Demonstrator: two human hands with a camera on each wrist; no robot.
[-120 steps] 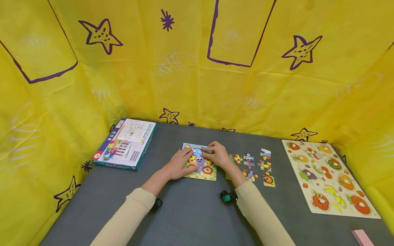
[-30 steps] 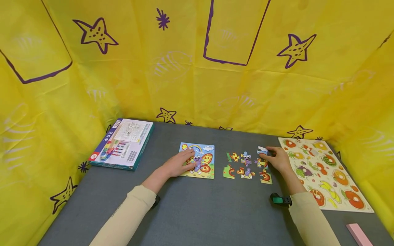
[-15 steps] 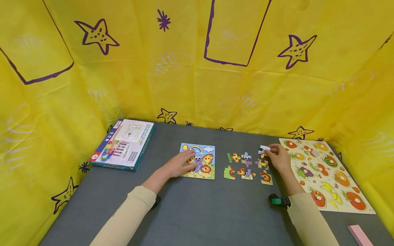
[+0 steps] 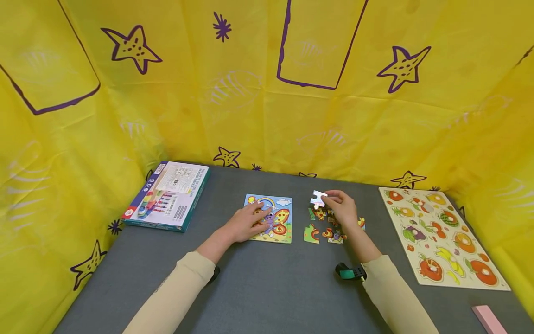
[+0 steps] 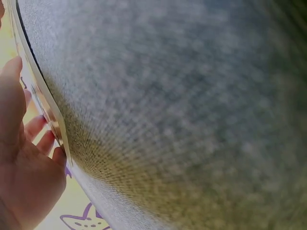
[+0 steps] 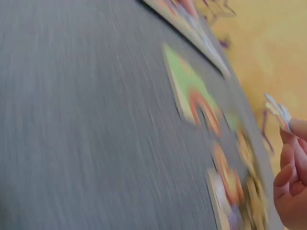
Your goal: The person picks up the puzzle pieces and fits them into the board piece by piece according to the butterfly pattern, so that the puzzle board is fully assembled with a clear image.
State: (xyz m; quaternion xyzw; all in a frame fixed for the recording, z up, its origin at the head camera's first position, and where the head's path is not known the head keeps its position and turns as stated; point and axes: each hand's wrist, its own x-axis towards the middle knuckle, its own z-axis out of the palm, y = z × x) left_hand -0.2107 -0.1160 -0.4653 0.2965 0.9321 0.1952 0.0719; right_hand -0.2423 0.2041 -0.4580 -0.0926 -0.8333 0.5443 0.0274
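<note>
My right hand [image 4: 344,209] pinches a jigsaw piece [image 4: 319,198] between thumb and fingers, raised above the table behind the loose pieces. In the right wrist view that jigsaw piece [image 6: 279,113] is seen nearly edge-on at the fingertips. My left hand [image 4: 246,223] rests on the left part of a square butterfly puzzle board [image 4: 282,235], its fingers relaxed over the picture. The left wrist view shows the same hand [image 5: 31,167] along the board's edge. Several loose jigsaw pieces [image 4: 311,233] lie right of the board, partly hidden by my right hand.
A boxed toy [image 4: 167,197] lies at the left back of the grey table [image 4: 267,287]. On the right lies a large wooden fruit puzzle board [image 4: 444,241], with a pink block [image 4: 489,319] near the front right. Yellow cloth [image 4: 250,106] hangs behind.
My right hand has gone from the butterfly board to the loose pieces, picked up the sky piece at the far right, and carried it left. My left hand has stayed on the board.
</note>
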